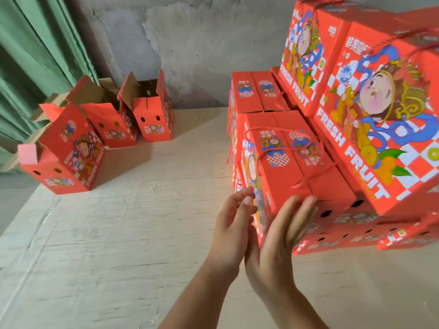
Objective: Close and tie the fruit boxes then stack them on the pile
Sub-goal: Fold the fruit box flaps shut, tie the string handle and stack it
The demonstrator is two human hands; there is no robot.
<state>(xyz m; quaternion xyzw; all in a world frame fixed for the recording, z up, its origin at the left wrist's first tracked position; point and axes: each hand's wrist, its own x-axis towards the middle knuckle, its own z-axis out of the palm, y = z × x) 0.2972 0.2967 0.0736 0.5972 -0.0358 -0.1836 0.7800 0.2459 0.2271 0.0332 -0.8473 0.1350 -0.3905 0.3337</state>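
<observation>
At the front of the pile (pixel 370 129), pressed flat on the tied box (pixel 292 172) with left hand (pixel 234 224) and right hand (pixel 282 236), fingers straight; best pushed in gently and evenly.

Your two arms come into view bare from the forearm down: no sleeves, no cuffs, no gloves. Your left hand (pixel 234 222) and your right hand (pixel 282 236) carry no rings, and neither wrist shows a watch or a band. Your fingernails are short and unpainted, the thumbnail on the left one plainly visible.
</observation>
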